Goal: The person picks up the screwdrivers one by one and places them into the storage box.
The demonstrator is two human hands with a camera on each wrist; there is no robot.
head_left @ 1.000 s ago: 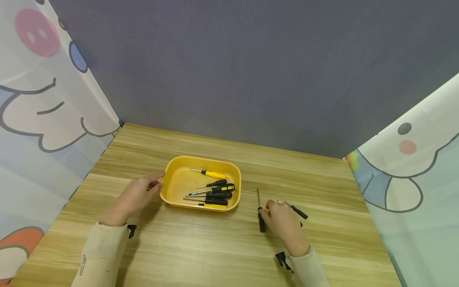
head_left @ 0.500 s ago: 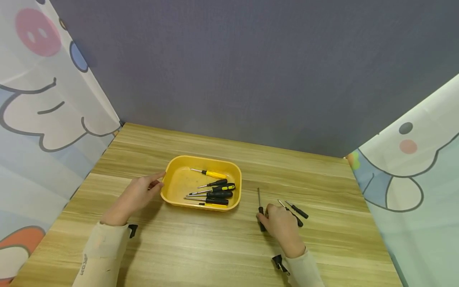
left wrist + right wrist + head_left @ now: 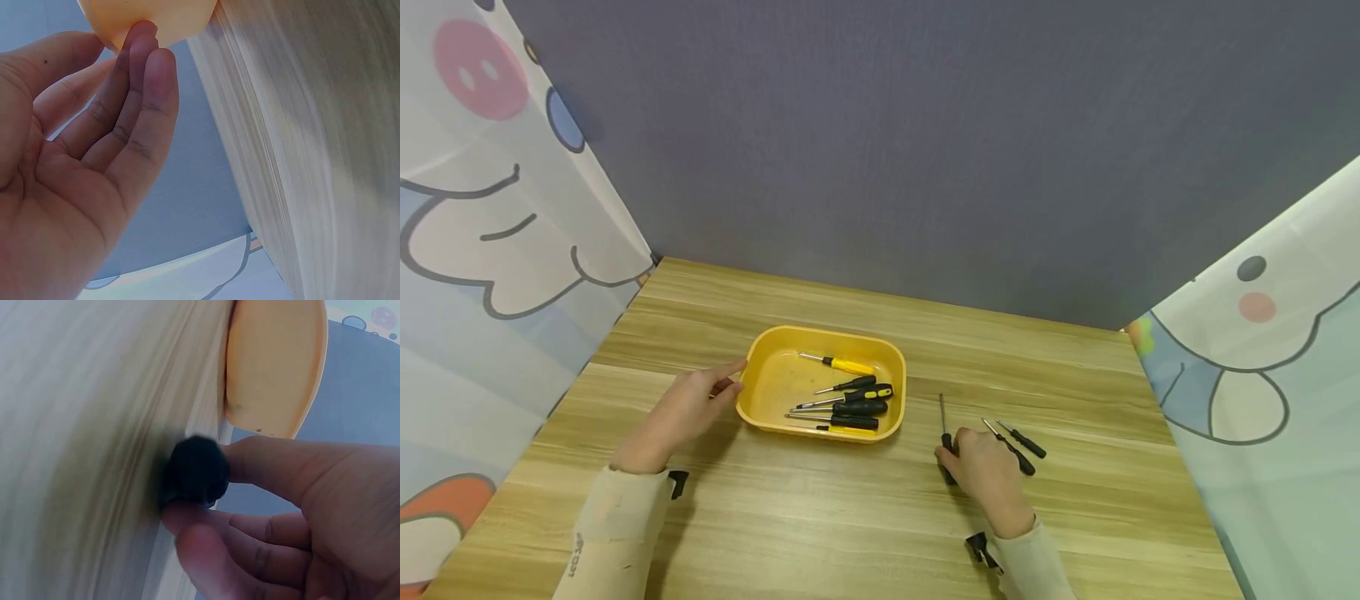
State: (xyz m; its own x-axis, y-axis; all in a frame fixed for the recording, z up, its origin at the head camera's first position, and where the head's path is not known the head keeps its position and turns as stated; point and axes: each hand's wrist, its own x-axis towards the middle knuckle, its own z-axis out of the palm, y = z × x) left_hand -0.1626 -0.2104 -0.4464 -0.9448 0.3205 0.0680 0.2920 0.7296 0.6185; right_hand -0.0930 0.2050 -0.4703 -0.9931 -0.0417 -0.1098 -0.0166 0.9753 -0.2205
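On the table, right fingers pinch 1 screwdriver; relaxed left fingers touch the tray.

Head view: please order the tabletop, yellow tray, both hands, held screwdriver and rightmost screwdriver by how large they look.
1. Tabletop
2. Yellow tray
3. Left hand and right hand: too alike to rank
4. Held screwdriver, partly covered by the right hand
5. Rightmost screwdriver
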